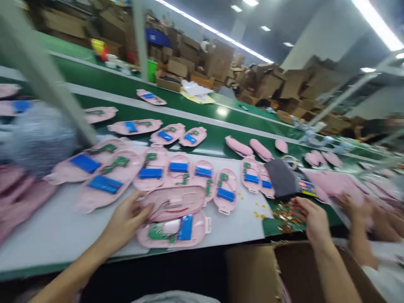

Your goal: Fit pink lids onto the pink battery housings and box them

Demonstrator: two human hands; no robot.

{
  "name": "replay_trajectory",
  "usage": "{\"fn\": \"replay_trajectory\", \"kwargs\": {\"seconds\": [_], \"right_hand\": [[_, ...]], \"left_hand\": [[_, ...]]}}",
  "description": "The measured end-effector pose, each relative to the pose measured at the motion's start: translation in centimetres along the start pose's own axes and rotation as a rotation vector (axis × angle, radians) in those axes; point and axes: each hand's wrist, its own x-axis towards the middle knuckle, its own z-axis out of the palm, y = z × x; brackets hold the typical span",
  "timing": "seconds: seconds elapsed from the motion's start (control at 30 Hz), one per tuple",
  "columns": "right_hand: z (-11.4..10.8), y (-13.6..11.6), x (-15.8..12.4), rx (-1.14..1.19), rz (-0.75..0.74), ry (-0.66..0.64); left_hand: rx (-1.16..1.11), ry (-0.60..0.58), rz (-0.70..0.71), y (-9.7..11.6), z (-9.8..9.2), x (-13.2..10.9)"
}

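Observation:
My left hand [129,216] grips the left end of a pink shell [192,198] with a white part and thin wires inside. Just below that shell, a second pink shell [198,229] lies on the white sheet, holding a green board and a blue battery [186,227]. My right hand [312,214] is at the right, beside a pile of small gold pieces [285,214], its fingers bent together; whether a small piece is between them is too blurred to tell. Several more pink shells with blue batteries [226,194] lie behind my left hand.
A grey pouch [280,179] and a device with a lit display [305,187] stand behind the gold pieces. Another person's hands [358,208] work at the right. An open cardboard box [252,269] is below the table edge. A metal post [53,80] rises at left.

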Motion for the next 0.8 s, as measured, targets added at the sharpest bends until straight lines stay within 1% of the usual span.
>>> {"fn": "replay_trajectory", "kwargs": {"seconds": [0.03, 0.07, 0.13, 0.17, 0.2, 0.23, 0.27, 0.3, 0.37, 0.43, 0.5, 0.57, 0.63, 0.67, 0.7, 0.73, 0.77, 0.8], "right_hand": [[2.2, -1.5, -2.5, -0.094, -0.15, -0.113], [4.8, -3.1, -5.1, -0.223, -0.324, -0.276], [10.8, -6.2, -10.5, -0.435, -0.66, -0.664], [13.8, -7.4, -12.8, -0.505, -0.837, -0.805], [16.8, -8.2, -14.9, -0.586, -0.989, -0.899], [19.4, -8.5, -16.4, -0.671, -1.122, -0.963], [21.6, -8.5, -17.5, -0.757, -1.232, -0.992], [23.3, -8.1, -18.1, -0.843, -1.316, -0.994], [25.3, -7.0, -18.4, -0.979, -1.423, -0.953], [26.1, -6.2, -18.3, -1.056, -1.47, -0.9], [26.5, -5.9, -18.3, -1.082, -1.466, -0.856], [26.8, -6.2, -18.4, -1.062, -1.383, -0.744], [26.2, -6.7, -18.1, -0.974, -1.24, -0.594], [25.3, -6.8, -17.5, -0.907, -1.168, -0.556], [23.8, -6.8, -16.6, -0.831, -1.104, -0.547], [21.8, -6.5, -15.3, -0.752, -1.041, -0.551], [19.2, -5.9, -13.6, -0.676, -0.966, -0.54], [16.2, -5.1, -11.7, -0.602, -0.868, -0.489]], "left_hand": [[-0.065, -0.039, 0.003, 0.2, 0.1, -0.1], [-0.12, -0.073, 0.008, 0.3, 0.2, -0.2], [-0.193, -0.103, 0.028, 0.4, 0.3, -0.3], [-0.21, -0.107, 0.04, 0.3, 0.3, -0.3], [-0.227, -0.112, 0.054, 0.3, 0.4, -0.4], [-0.248, -0.123, 0.069, 0.2, 0.5, -0.5], [-0.272, -0.133, 0.089, 0.1, 0.6, -0.5], [-0.293, -0.141, 0.112, -0.1, 0.7, -0.6], [-0.32, -0.151, 0.147, -0.4, 0.8, -0.7], [-0.32, -0.161, 0.167, -0.6, 0.9, -0.8], [-0.294, -0.171, 0.181, -0.7, 0.8, -0.9], [-0.252, -0.175, 0.204, -0.7, 0.5, -1.0], [-0.207, -0.173, 0.219, -0.7, 0.2, -0.9], [-0.185, -0.153, 0.221, -0.8, 0.0, -0.9], [-0.154, -0.121, 0.22, -0.8, -0.1, -0.8], [-0.117, -0.088, 0.218, -0.8, -0.2, -0.7], [-0.085, -0.054, 0.217, -0.9, -0.3, -0.6], [-0.064, -0.022, 0.216, -0.9, -0.3, -0.6]]}}
